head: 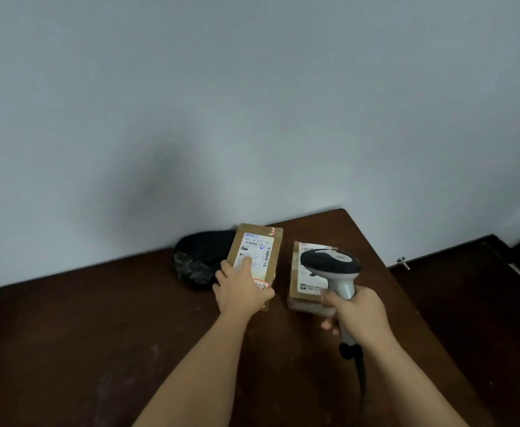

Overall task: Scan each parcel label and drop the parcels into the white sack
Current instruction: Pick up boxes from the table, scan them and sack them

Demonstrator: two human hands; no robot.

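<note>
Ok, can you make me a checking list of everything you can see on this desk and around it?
Surface: dark brown table.
Job's things: held parcel, label up; second parcel flat on the table; scanner; sack nothing seen.
Clutter: black bundle by the wall.
Grippers: left hand holds held parcel; right hand grips scanner.
Cables: scanner cable hangs down.
Surroundings: plain wall; dark cabinet with metal knob.

Two bare forearms reach in from the lower edge of the view, with no sleeves, watch, bracelet or gloves on them. The left hand (242,288) and the right hand (357,312) carry no rings on the fingers that show. The fingernails that show look short and unpainted.
</note>
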